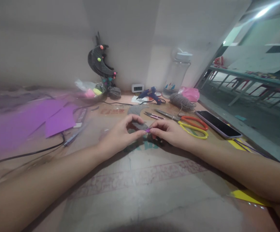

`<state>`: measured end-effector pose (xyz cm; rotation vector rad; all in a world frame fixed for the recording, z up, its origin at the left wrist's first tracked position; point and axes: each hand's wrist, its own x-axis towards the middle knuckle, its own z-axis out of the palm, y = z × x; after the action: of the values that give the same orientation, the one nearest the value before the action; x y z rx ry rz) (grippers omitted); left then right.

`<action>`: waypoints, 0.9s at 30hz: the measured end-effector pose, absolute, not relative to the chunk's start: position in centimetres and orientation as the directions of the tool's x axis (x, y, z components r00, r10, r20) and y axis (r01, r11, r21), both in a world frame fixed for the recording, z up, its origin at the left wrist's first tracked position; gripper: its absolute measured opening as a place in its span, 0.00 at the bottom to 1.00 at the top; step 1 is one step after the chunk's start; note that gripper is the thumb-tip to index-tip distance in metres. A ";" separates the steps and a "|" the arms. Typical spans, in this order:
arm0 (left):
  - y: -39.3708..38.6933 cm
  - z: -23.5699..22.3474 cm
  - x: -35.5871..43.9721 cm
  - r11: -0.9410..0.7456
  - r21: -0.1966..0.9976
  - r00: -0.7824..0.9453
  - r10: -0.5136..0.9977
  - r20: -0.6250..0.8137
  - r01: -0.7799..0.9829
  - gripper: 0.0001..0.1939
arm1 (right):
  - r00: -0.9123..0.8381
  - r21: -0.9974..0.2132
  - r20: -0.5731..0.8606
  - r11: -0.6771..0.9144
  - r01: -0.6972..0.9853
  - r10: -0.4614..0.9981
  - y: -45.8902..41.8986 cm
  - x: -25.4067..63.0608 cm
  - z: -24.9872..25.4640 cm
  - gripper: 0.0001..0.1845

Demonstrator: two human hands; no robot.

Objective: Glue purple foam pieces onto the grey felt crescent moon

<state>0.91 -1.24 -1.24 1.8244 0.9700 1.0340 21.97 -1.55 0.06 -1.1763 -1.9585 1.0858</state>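
Note:
My left hand [124, 130] is closed in a pinch on a grey piece [141, 126] that looks wound with yarn. At its right end a small purple piece [147, 130] shows between both sets of fingertips. My right hand [168, 132] pinches that purple piece from the other side, its fingers curled together. Just behind the hands lies a flat grey crescent [136, 110]. Close by my right hand are small thread snips [154, 116] and large scissors [194, 124] with orange and yellow handles.
A blue glue gun [150, 94], a grey yarn ball [182, 101], a clear bottle [176, 75] and a small clock [138, 88] stand along the wall. Purple sheets [60, 120] and a pen [73, 137] lie left, a phone [218, 124] right. A dark crescent decoration [98, 62] rises behind.

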 end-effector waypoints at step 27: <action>-1.3 -1.2 0.9 -0.295 0.925 0.398 0.899 0.183 0.240 0.15 | -0.277 -0.819 0.216 0.328 0.470 0.936 0.2 22.9 -1.3 0.11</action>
<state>0.86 -1.26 -1.20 1.7686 0.9942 0.9323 22.87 0.23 -1.35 -1.2405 -1.8833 0.8326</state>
